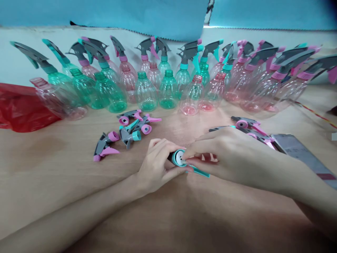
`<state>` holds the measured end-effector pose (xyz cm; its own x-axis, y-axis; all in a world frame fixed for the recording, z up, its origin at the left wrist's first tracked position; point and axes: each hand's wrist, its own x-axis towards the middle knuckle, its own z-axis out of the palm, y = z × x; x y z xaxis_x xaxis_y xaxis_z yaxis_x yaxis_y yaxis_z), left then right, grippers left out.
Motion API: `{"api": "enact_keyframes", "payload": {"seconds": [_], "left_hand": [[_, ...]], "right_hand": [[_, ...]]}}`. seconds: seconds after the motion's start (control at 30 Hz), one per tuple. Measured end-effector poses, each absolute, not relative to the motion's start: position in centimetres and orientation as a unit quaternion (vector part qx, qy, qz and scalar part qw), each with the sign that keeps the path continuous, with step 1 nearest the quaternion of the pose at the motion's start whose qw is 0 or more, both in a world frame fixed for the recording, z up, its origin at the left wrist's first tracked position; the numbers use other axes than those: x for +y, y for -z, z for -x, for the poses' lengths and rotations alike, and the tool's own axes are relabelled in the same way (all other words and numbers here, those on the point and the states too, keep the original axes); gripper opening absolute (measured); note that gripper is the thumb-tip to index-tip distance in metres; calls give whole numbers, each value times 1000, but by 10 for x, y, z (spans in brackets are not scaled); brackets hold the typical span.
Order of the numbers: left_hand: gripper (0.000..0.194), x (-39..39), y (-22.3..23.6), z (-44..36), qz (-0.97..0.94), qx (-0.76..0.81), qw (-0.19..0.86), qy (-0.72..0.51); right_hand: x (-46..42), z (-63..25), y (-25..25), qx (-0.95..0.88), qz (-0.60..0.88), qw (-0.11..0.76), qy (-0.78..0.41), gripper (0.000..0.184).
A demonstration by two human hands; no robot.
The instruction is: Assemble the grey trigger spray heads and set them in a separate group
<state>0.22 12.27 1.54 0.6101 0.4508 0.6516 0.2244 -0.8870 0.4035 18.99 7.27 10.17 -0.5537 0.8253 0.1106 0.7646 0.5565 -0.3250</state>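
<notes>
My left hand (158, 163) is wrapped round a trigger spray head (174, 158) with a teal collar, its open underside turned up to the right. A white round insert shows inside the collar, and a teal trigger sticks out below my fingers. My right hand (223, 154) pinches at the middle of that insert; whatever lies between its fingertips is too small to make out. Left of my hands lie several loose spray heads (105, 146), grey with pink or teal collars. More spray heads (250, 126) lie just beyond my right hand, partly hidden by it.
Rows of clear pink and green bottles (168, 89) stand along the back, the rear ones fitted with spray heads. A red plastic bag (23, 109) lies at the left. A phone (300, 154) rests at the right, with a twisted red-yellow cord (316, 114) behind it.
</notes>
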Motion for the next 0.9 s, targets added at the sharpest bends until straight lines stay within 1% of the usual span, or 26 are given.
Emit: {"api": "enact_keyframes", "payload": {"seconds": [0.13,0.27,0.4,0.57,0.77,0.9], "left_hand": [[23,123,-17,-3,-885,193,134,-402],[25,123,-16,-3,-884,192,139,-403],[31,123,-13,-3,-883,193,146,-401],[31,123,-13,-2,-886,192,149,-395],[31,123,-16,-3,-887,191,134,-398],[31,122,-16,-3,-888,194,130,-396]], "right_hand": [[71,-187,-101,-874,464,122,-79,16],[71,-186,-100,-867,475,146,-44,17],[71,-189,-100,-860,483,155,-50,11],[70,-192,-103,-866,471,152,-66,16],[72,-188,-101,-869,471,126,-84,12],[74,-187,-99,-876,458,135,-73,12]]}}
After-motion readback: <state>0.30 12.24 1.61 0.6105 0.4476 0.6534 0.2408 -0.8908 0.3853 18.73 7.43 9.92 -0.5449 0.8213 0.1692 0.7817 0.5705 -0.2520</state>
